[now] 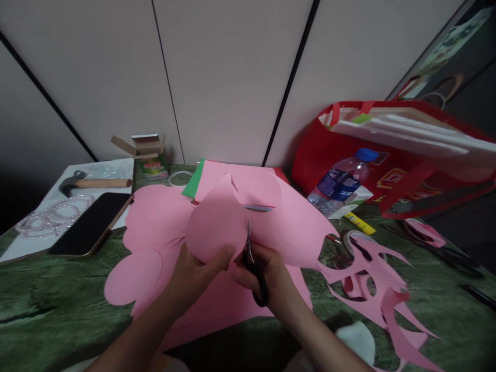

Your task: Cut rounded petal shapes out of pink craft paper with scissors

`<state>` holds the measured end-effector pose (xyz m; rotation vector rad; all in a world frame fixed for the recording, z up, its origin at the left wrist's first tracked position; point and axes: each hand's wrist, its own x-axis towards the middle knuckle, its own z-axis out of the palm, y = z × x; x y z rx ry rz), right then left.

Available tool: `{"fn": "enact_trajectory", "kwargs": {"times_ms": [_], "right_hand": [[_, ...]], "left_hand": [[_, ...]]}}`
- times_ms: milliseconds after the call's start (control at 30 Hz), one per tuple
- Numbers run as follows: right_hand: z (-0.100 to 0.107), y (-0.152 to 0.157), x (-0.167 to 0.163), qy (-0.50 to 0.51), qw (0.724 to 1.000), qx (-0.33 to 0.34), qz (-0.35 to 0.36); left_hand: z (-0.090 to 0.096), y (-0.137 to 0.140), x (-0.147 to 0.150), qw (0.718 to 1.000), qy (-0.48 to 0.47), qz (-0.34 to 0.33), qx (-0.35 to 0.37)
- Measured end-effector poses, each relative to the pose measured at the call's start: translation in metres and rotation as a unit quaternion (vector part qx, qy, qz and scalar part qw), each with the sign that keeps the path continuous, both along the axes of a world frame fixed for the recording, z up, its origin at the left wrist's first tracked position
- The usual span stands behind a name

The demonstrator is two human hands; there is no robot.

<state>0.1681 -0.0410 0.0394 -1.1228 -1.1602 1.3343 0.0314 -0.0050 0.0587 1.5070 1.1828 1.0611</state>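
Between both hands is a sheet of pink paper (287, 227), partly cut, with a rounded petal-like piece (217, 222) standing out at its left. My left hand (205, 268) is closed on the lower edge of that rounded piece, thumb on top. In my right hand (267, 279) is a pair of scissors (253, 274) with dark handles. Its blades point away from me, along the right edge of the rounded piece. Beneath and to the left lie several cut pink petal shapes (134, 276). More pink sheets (217, 315) are under my hands.
At left are a hammer (101, 183), a phone (93, 222), clear beaded strands (58, 214) and a small open box (151, 160). At right, a red bag (310, 155), a plastic bottle (339, 181), a yellow tube (359, 223) and pink paper scraps (372, 281) sit on the green table (70, 310).
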Motion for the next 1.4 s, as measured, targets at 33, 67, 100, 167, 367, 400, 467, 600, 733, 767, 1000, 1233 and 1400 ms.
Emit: {"fn": "enact_trajectory", "kwargs": {"times_ms": [33,67,100,167,367,400,467,600,733,767,1000,1233,1400], "right_hand": [[-0.0001,-0.0001,0.0001,-0.003,1.000,0.000,-0.001],[-0.0003,-0.0001,0.0001,-0.005,1.000,-0.001,-0.001],[-0.0005,0.0000,0.0002,-0.005,1.000,-0.003,0.000],[-0.0010,0.0003,0.0003,-0.001,1.000,-0.007,0.002],[-0.0007,0.0003,0.0004,0.020,1.000,-0.017,0.004],[-0.0005,0.0001,0.0003,0.020,1.000,-0.017,0.005],[-0.0003,-0.0001,-0.0001,0.015,1.000,-0.019,0.006],[-0.0004,0.0002,-0.0013,0.012,1.000,-0.022,0.002],[0.0002,0.0005,-0.0017,0.003,1.000,-0.015,0.005],[0.0004,0.0005,-0.0016,0.003,1.000,-0.014,0.003],[0.0030,0.0001,-0.0010,0.001,1.000,-0.019,0.002],[0.0051,0.0000,-0.0012,-0.008,0.999,-0.032,0.005],[0.0055,-0.0001,-0.0027,-0.008,1.000,-0.029,0.000]], "left_hand": [[0.0000,-0.0001,-0.0003,1.000,0.000,-0.001,0.002],[0.0000,-0.0002,-0.0006,1.000,0.002,-0.003,0.005],[0.0001,-0.0003,-0.0009,1.000,0.006,-0.003,0.007],[0.0005,-0.0001,-0.0015,1.000,0.017,-0.001,0.007],[0.0025,0.0015,-0.0017,0.999,0.035,0.019,0.000],[0.0029,0.0014,-0.0017,0.999,0.036,0.018,-0.001],[0.0036,0.0007,-0.0022,0.999,0.035,0.013,-0.004],[0.0032,-0.0002,-0.0043,1.000,0.023,0.008,-0.008],[0.0024,0.0007,-0.0060,1.000,0.010,0.011,-0.014],[0.0026,0.0008,-0.0061,1.000,0.010,0.011,-0.019],[0.0047,0.0012,-0.0046,0.999,0.014,0.021,-0.029],[0.0040,0.0028,-0.0059,0.999,0.020,0.028,-0.019],[0.0046,0.0020,-0.0061,0.999,0.016,0.031,-0.020]]}}
